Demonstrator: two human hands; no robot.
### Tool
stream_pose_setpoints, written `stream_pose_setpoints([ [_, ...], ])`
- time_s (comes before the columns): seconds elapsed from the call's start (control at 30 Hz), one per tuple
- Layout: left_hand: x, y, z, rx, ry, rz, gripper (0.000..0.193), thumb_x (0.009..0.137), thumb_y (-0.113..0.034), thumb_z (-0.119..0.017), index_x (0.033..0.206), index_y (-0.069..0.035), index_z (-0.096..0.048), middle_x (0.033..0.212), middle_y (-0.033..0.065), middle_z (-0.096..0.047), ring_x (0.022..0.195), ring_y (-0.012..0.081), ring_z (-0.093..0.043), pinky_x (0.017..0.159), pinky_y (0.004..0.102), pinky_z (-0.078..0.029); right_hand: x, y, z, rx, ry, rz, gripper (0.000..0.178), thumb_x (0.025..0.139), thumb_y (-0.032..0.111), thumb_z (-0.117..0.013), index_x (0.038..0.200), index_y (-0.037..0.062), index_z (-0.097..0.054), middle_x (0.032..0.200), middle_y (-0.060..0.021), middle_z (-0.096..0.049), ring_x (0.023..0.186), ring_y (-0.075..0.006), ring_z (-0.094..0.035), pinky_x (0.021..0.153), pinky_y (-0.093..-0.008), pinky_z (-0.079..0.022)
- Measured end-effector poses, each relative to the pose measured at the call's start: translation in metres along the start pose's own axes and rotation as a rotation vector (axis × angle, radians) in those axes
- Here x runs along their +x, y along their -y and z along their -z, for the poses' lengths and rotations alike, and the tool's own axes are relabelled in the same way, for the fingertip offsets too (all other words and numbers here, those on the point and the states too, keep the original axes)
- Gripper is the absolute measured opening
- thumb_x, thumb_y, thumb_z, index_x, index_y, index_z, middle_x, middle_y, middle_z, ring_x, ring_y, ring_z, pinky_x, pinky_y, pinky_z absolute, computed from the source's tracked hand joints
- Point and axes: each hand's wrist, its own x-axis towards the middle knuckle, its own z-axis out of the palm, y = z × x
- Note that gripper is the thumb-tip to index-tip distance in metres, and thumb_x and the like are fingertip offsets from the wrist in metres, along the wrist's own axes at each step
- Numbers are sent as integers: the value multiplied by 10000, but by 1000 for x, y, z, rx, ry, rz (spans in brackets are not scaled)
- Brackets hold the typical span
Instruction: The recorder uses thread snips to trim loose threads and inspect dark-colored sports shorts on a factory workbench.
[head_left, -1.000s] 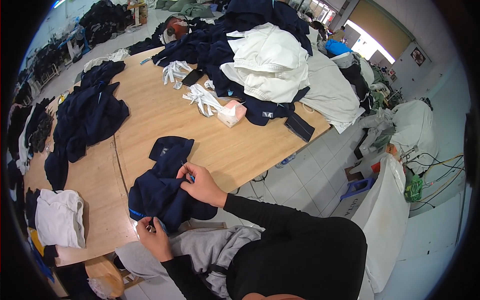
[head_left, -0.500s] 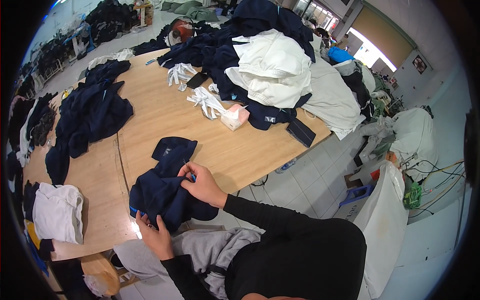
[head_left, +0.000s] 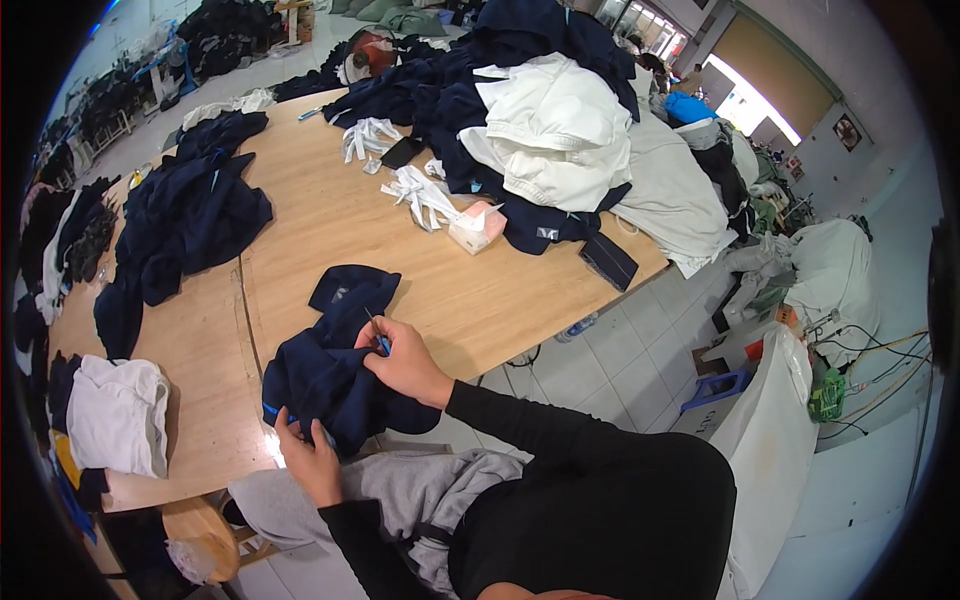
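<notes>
Fingers of the left hand, bunched a second ago, have spread and come slightly forward along the garment's near left edge; the right hand has barely shifted.

Directly in front of both hands, the navy garment lies rumpled on the wooden surface, its long axis running away from the person toward a far end with a greyish patch. Its near right part reaches past the surface's edge toward the lap. The left hand is nearer the bright blue strip; it touches the cloth, thumb and forefinger apart, but whether it pinches any I cannot tell. The right hand is closed around what look like blue thread snips, point forward, above the garment's middle, hiding cloth beneath.

To the left are a folded white garment and more navy clothing; well beyond the hands are white strips, a pink tissue pack and a white garment pile.
</notes>
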Motion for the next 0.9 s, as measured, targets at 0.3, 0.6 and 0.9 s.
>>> stream_pose_setpoints([
  [0.3, -14, -29, 27, -354, -386, 50, 282, 886, 89, -650, 1147, -8, -693, 841, -27, -434, 762, 96, -419, 711, 241, -384, 15, -10, 35, -119, -188, 221, 177, 789, -132, -605, 877, 21, -619, 859, -42, -615, 760, -127, -564, 707, -278, -464],
  [0.6, -43, -25, 76, -113, -688, 34, 439, 932, 102, -522, 1342, -18, -623, 1229, 138, -660, 1072, 249, -672, 941, 330, -570, -10, -17, 15, 59, -126, 149, 134, 927, -69, -667, 1032, 7, -635, 915, -22, -640, 808, -102, -626, 731, -271, -536],
  [0.9, -55, -28, 83, -1414, -398, 156, 516, 1066, 54, -572, 1550, -97, -479, 1430, 176, -630, 1283, 276, -655, 1105, 427, -562, -16, 5, 17, 916, 227, -402, 442, 1011, -65, -552, 1431, 64, -605, 1083, -69, -724, 552, -42, -485, 424, -204, -330],
])
